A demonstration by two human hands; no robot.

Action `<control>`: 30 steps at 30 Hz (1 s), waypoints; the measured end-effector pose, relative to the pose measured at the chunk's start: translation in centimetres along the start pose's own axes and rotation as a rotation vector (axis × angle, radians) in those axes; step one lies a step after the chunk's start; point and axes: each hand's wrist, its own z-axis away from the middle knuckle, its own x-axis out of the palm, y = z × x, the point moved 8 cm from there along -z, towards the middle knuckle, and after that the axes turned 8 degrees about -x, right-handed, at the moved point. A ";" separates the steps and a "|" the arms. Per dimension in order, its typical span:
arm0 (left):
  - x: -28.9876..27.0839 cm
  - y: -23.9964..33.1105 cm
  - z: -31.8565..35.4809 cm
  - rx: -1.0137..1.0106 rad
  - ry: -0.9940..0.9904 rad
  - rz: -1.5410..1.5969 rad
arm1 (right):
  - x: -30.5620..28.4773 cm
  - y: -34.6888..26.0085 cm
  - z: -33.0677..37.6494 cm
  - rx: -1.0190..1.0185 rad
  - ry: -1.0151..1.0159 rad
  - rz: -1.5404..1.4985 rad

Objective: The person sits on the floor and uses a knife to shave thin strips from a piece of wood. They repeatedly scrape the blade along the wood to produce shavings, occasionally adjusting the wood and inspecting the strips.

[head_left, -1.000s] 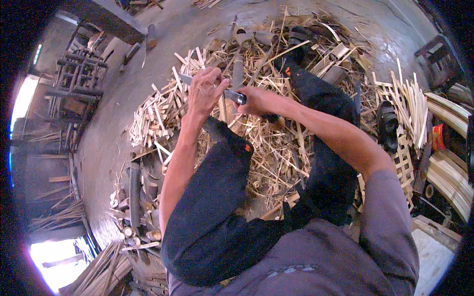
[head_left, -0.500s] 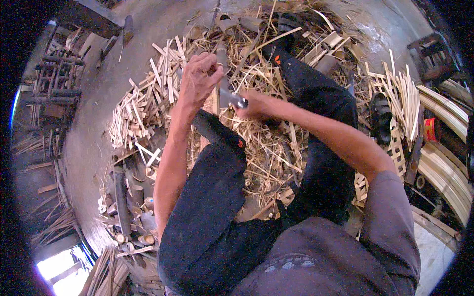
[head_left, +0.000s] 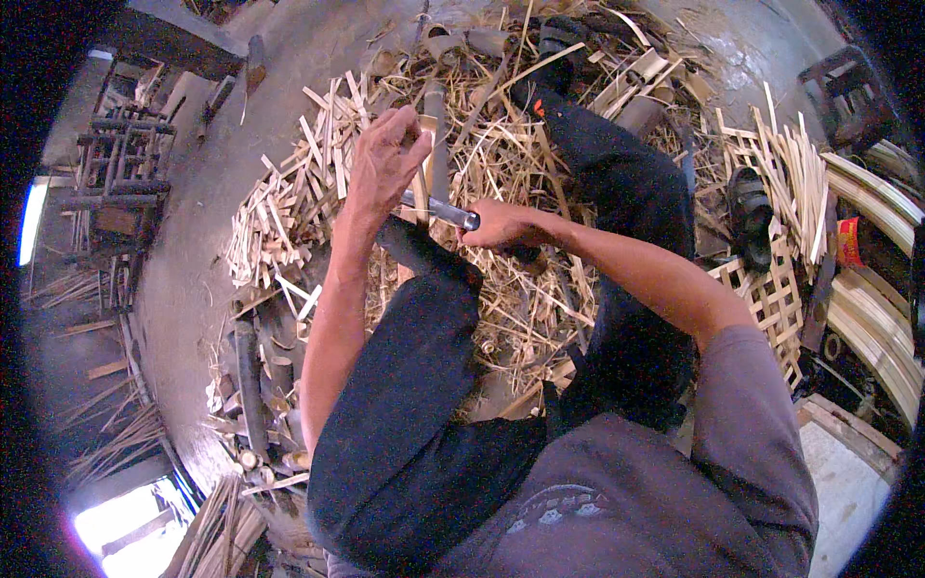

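My left hand [head_left: 387, 159] is raised over the litter, its fingers closed around the top of a thin pale bamboo strip [head_left: 421, 196] that stands upright below it. In my right hand [head_left: 508, 226] is a knife [head_left: 451, 212], its shiny metal blade pointing left. The dark end of its handle shows under my palm. The blade crosses the strip just below my left hand; whether it has cut in cannot be told. Behind the strip, a greyish bamboo pole [head_left: 435, 106] runs away from me.
A heap of cut bamboo pieces [head_left: 279, 217] lies to the left, and shavings [head_left: 520, 318] cover the floor between my legs. On the right are a dark sandal [head_left: 750, 217], woven bamboo lattice [head_left: 771, 299] and bundled strips [head_left: 800, 183]. Bamboo stubs [head_left: 252, 405] lie at lower left.
My right hand and the knife have moved slightly toward me, and the blurred blade now shows clearly, lying across the strip. My left hand has hardly moved.
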 end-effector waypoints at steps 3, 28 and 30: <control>0.0 -1.5 -0.1 -0.139 -0.022 -0.039 | 0.1 -1.8 -0.2 -0.135 -0.020 0.012; -3.4 -3.6 4.7 -0.319 0.202 0.174 | -3.3 -5.7 -5.7 -0.104 0.189 -0.491; -3.8 -3.4 5.4 -0.390 0.167 0.253 | -3.3 -5.2 -5.8 -0.066 0.191 -0.568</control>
